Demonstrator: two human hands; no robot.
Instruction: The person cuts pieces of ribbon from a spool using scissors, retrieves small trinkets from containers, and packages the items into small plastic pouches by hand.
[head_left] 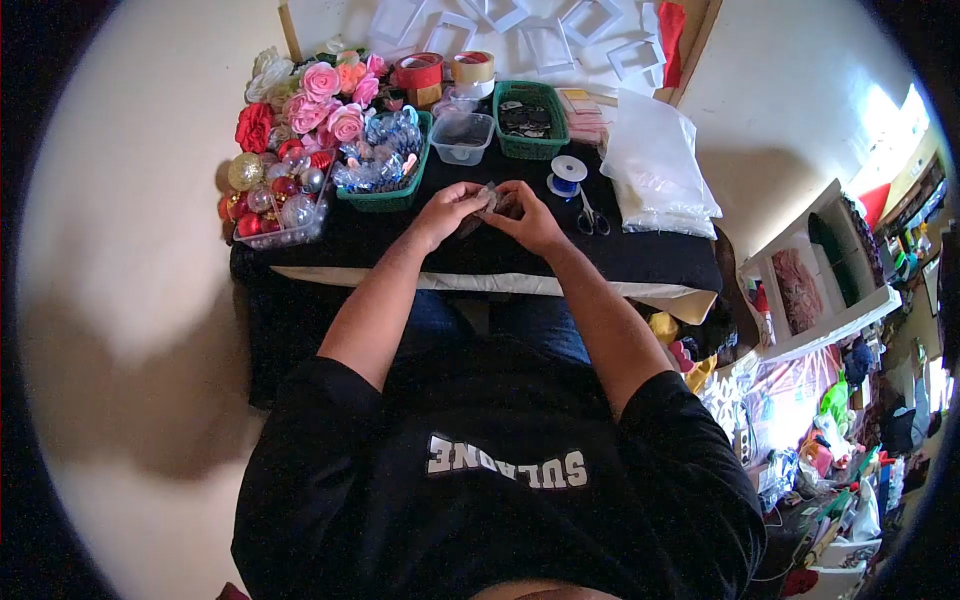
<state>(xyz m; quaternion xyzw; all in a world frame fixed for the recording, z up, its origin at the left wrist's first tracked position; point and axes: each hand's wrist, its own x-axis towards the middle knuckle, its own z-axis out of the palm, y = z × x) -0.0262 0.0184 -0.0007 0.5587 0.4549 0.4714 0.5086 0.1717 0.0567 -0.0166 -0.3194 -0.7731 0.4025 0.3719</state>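
From my head view, I pinch a small brownish piece (509, 206) between the fingertips of my left hand (452, 212) and my right hand (528, 217), both drawn close together; it looks crinkled, though my fingers cover much of it. It sits above the black-covered table (610, 252), near the middle of the front edge. Just beside my right hand lie the scissors (592, 217) and a blue spool (567, 176); plastic bags (655, 165) lie toward the table's right edge.
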